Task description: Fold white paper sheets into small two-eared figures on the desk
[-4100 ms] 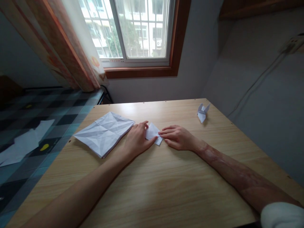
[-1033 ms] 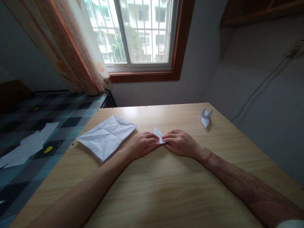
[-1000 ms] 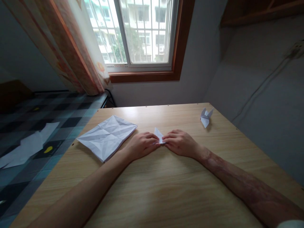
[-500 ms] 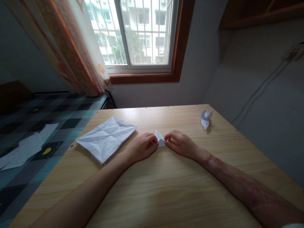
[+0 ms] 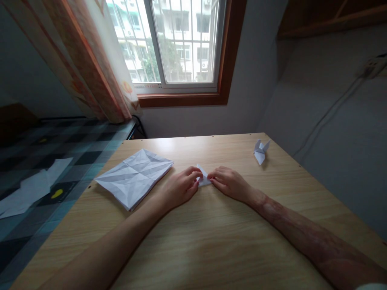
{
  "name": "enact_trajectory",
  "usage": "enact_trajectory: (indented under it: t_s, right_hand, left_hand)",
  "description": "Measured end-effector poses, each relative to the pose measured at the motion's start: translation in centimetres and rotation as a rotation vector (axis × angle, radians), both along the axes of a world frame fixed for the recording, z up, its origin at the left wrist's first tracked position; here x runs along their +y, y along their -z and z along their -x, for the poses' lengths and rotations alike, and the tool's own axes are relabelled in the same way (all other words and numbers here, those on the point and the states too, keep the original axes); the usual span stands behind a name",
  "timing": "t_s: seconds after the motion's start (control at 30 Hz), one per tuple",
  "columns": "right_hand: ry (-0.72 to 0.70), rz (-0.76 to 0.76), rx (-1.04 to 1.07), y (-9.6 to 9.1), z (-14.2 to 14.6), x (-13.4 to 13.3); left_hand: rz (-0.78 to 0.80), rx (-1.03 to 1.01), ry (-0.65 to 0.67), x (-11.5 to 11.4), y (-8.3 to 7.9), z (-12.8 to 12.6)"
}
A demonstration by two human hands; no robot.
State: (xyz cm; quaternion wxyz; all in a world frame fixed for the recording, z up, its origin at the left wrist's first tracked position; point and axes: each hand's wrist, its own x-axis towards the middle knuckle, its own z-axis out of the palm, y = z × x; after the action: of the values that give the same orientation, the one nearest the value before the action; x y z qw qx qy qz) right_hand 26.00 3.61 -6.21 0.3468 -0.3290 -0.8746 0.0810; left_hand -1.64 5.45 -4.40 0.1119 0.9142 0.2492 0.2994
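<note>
A small folded white paper piece (image 5: 203,177) lies on the wooden table (image 5: 211,241) between my two hands. My left hand (image 5: 179,186) has its fingers curled, the fingertips pinching the paper's left side. My right hand (image 5: 229,183) presses and pinches the right side with fingers together. Most of the piece is hidden under my fingers. Both forearms rest on the tabletop.
A stack of creased white square sheets (image 5: 133,176) lies left of my hands. A finished folded paper figure (image 5: 260,150) stands at the table's far right. A checked bed (image 5: 45,161) with loose paper (image 5: 30,189) is on the left; a window (image 5: 178,40) is behind.
The paper piece has been folded smaller than 4 s ago. In the last second my hands have stayed on it, the fingers shifting slightly; the view tilted a little.
</note>
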Motion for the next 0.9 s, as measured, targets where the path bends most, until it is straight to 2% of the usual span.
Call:
enact_trajectory:
  t_s: [0.23, 0.4, 0.67, 0.9]
  right_hand:
    - [-0.057, -0.157, -0.072, 0.2, 0.0, 0.3]
    - [-0.076, -0.154, -0.164, -0.1, -0.1, -0.4]
    - [-0.108, -0.223, -0.235, -0.7, 0.0, -1.0]
    - [-0.143, -0.165, -0.190, -0.2, -0.3, -1.0]
  left_hand:
    - [-0.156, 0.106, 0.025, 0.3, 0.4, 0.2]
    - [-0.215, 0.121, 0.053, -0.4, 0.3, 0.1]
    - [-0.121, 0.072, 0.051, -0.2, 0.3, 0.3]
    - [-0.116, 0.064, 0.077, -0.3, 0.0, 0.6]
